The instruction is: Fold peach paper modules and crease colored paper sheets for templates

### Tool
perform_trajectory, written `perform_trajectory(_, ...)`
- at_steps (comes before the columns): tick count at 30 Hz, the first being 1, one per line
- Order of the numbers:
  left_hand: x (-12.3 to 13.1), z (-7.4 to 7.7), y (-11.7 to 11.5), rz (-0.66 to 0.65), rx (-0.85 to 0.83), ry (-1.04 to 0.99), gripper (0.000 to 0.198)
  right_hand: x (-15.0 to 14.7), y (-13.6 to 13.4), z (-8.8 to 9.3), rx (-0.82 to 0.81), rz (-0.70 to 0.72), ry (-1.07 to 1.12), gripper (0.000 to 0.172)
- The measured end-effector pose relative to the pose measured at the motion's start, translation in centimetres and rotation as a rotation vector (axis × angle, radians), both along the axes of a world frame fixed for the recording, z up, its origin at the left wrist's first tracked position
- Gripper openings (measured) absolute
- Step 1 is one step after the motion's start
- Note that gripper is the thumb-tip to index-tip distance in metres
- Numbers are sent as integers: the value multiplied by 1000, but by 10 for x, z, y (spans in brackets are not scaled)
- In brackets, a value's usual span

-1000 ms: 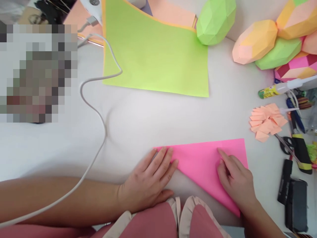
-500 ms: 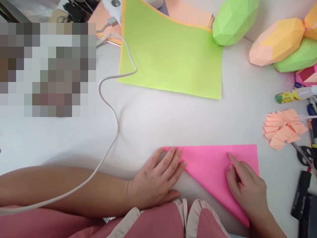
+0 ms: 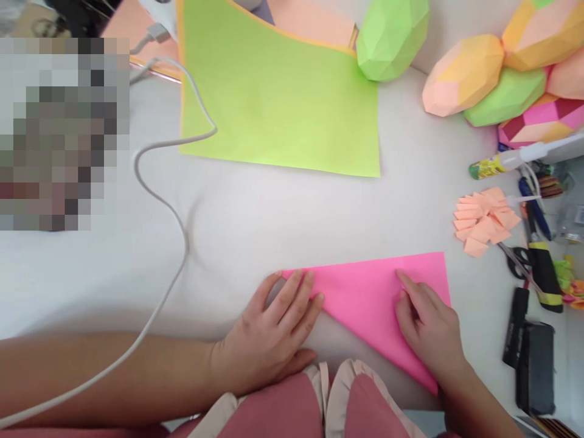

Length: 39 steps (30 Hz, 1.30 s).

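A pink sheet of paper (image 3: 365,292), folded over at a slant into a roughly triangular shape, lies on the white table. My left hand (image 3: 274,328) rests flat on its left corner, fingers spread. On the paper's right part, my right hand (image 3: 429,322) presses down with the index finger stretched out. Its thumb sits a little apart from that finger, and the other fingers are curled and partly hidden. Neither hand grasps anything.
A large green sheet (image 3: 283,109) lies beyond, crossed by a white cable (image 3: 185,237) that runs over my left forearm. Faceted paper shapes (image 3: 465,76) stand at the back right. On the right lie a glue bottle (image 3: 493,166), peach paper pieces (image 3: 486,222), scissors (image 3: 519,263) and a cutter (image 3: 545,277).
The view has swung to the right, so everything appears further left and more items show on the right. Both hands keep the same pose on the pink paper.
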<state>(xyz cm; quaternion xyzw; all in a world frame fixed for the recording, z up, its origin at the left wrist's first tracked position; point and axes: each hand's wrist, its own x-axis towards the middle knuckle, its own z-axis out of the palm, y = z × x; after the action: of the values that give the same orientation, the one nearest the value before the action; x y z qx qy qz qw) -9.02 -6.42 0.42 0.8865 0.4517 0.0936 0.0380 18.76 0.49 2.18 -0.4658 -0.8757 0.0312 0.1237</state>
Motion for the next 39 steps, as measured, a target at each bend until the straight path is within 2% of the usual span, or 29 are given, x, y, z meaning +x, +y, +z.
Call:
perform_trajectory(16,2,-7,-6,19,-3,-81,62,1,-6,-3,-70,-43,-42,51)
perform_trajectory(39,2,-4,-6,31,-3,-72,63,-1,-5,-3,-63,-61,-109,51)
